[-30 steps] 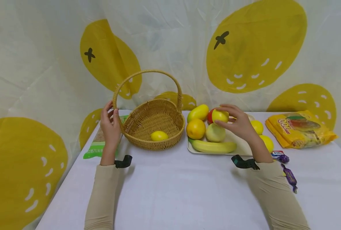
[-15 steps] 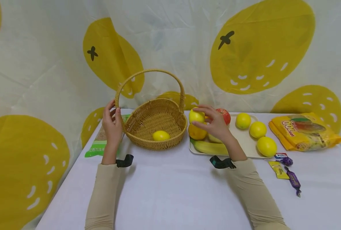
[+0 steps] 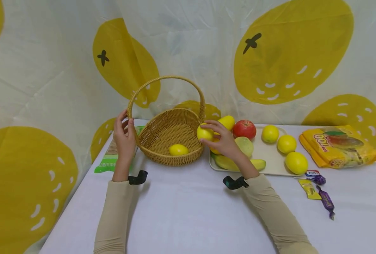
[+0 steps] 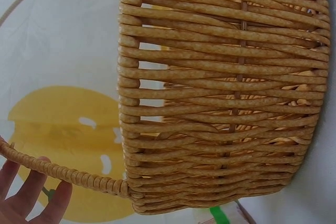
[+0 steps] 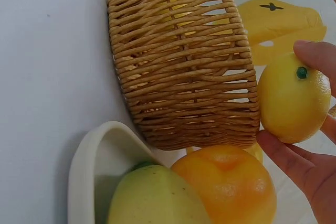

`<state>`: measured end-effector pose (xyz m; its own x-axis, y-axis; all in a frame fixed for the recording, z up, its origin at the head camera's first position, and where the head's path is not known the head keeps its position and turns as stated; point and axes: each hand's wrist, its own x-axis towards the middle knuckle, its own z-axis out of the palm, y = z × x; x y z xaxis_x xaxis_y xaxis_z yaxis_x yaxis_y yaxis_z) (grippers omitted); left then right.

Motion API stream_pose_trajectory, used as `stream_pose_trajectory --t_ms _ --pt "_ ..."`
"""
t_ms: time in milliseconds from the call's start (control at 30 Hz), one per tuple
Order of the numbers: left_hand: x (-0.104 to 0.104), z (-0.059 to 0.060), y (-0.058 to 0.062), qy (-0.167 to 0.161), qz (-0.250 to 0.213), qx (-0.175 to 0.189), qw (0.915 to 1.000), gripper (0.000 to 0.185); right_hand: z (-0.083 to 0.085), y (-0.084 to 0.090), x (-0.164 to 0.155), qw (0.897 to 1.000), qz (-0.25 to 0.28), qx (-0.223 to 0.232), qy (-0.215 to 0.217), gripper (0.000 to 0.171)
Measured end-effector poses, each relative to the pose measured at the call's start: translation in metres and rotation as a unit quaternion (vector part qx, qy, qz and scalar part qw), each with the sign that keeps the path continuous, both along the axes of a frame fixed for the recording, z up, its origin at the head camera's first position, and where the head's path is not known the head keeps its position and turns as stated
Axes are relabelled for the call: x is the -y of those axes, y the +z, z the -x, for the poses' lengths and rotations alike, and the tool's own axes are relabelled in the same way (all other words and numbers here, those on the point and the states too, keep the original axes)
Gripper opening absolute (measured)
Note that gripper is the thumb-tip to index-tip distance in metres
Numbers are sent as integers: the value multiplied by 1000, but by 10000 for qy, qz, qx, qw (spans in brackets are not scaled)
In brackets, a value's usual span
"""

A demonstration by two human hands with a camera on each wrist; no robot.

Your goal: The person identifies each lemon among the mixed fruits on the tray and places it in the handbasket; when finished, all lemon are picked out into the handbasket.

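The right hand, pinching a lemon, is now swinging left off the tray toward the basket; the left hand is gripping its handle.

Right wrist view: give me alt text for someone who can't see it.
The right hand pinches a yellow lemon just beside the wicker basket wall. Below, an orange and a pale green fruit sit in a cream tray.

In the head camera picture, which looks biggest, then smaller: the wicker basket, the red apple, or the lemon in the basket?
1. Tan woven wicker basket, clearly largest.
2. Round red apple.
3. Small yellow lemon lying in the basket, smallest, though it looks only a little smaller than the apple.
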<state>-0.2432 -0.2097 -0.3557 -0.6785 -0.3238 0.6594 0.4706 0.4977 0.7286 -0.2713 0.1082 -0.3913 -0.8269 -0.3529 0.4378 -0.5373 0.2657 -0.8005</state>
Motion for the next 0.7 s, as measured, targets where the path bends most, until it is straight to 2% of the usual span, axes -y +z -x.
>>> stream_pose_trajectory --t_ms 100,200,400,567,700 --pt "7 9 -10 7 17 1 10000 37 1 1 1 10000 -92 -37 -11 42" --pt "11 12 -13 -1 26 -18 10000 37 2 2 4 9996 -231 -160 72 43" --pt "10 12 -15 -47 60 -67 9999 39 5 3 11 9963 -600 -524 311 45" --pt "11 13 -15 -7 74 -34 10000 38 9 2 23 9938 -674 -618 637 44" --pt "8 9 -10 14 59 -6 10000 37 13 0 31 9917 -799 -617 793 44"
